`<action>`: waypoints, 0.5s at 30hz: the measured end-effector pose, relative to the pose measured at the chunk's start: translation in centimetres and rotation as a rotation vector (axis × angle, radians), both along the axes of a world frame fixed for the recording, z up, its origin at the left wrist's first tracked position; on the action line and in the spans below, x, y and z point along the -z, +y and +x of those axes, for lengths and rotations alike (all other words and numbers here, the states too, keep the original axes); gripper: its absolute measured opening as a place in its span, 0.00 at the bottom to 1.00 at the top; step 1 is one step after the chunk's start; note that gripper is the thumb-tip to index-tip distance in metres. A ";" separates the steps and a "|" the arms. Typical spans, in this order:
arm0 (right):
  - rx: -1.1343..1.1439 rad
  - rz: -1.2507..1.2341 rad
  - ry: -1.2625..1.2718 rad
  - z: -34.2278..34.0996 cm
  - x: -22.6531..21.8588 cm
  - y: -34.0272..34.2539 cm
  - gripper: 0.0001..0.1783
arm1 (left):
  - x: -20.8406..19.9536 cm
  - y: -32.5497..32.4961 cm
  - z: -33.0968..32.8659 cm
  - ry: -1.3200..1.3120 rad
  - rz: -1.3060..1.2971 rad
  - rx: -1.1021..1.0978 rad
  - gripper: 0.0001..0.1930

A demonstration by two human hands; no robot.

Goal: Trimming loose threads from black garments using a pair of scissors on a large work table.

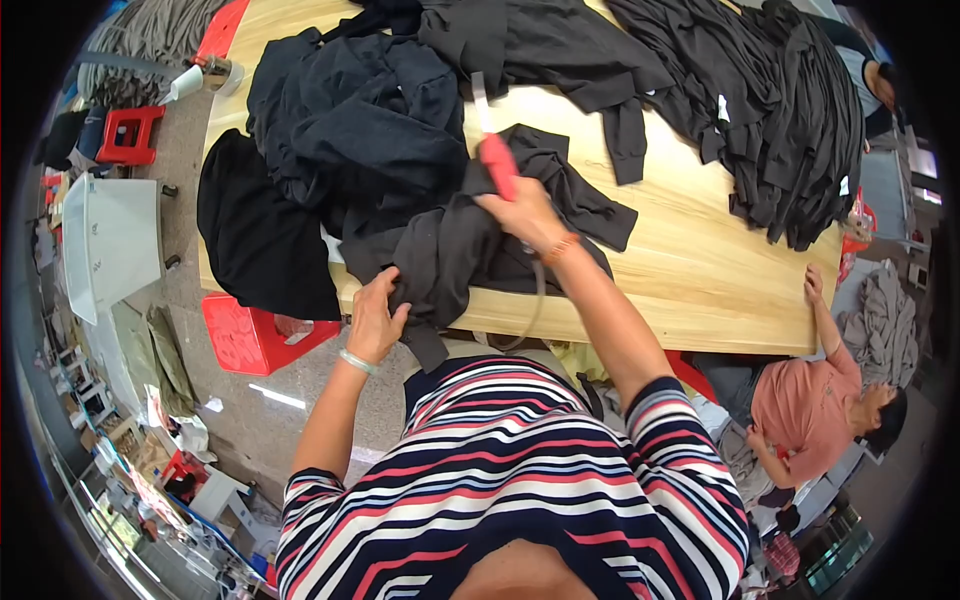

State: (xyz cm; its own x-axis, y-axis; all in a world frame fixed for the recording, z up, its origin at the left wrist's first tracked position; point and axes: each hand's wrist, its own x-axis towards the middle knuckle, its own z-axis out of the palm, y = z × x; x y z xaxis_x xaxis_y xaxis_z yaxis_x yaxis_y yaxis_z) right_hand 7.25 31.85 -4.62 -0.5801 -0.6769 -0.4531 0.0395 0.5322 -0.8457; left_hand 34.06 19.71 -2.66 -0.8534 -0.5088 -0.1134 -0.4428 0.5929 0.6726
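Note:
A dark grey garment [430,260] lies bunched at the near edge of the wooden table, one end hanging over it. My left hand [373,312] rests on its left side, thumb spread from the fingers. Above the garment, my right hand [527,215] is closed round a red-handled tool [497,165], slightly blurred. A pale narrow tip [480,100] points from it toward the far side. Below my right wrist, a grey cord [540,305] loops down past the table edge. The tool's exact kind cannot be made out.
Navy garments [360,110] and a black garment [260,230] are heaped left on the table [690,270]. Dark garments [760,110] pile up far right. A red stool [245,335] stands below the left corner. A person in a pink shirt [805,410] touches the right edge.

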 end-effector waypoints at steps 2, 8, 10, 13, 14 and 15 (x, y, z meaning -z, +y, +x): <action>0.213 -0.065 -0.088 -1.3 -2.6 3.7 0.14 | 0.9 -0.2 0.8 -0.051 0.080 -0.084 0.18; 0.509 -0.365 0.049 -7.8 -13.2 11.6 0.04 | -3.8 -3.4 -2.9 0.268 0.951 -0.321 0.12; 0.581 -0.457 0.147 -8.3 -15.9 12.7 0.03 | -7.5 -6.3 -5.4 0.692 0.990 -0.287 0.12; 0.512 -0.630 0.192 -7.8 -18.1 13.8 0.06 | -15.3 -9.2 -7.6 0.986 0.959 -0.261 0.13; 0.512 -0.641 0.196 -7.8 -18.0 14.6 0.06 | -17.0 -9.2 -8.0 1.028 0.960 -0.233 0.15; 0.514 -0.586 0.215 -8.0 -17.1 15.8 0.07 | -17.2 -9.4 -7.8 0.953 0.895 -0.178 0.17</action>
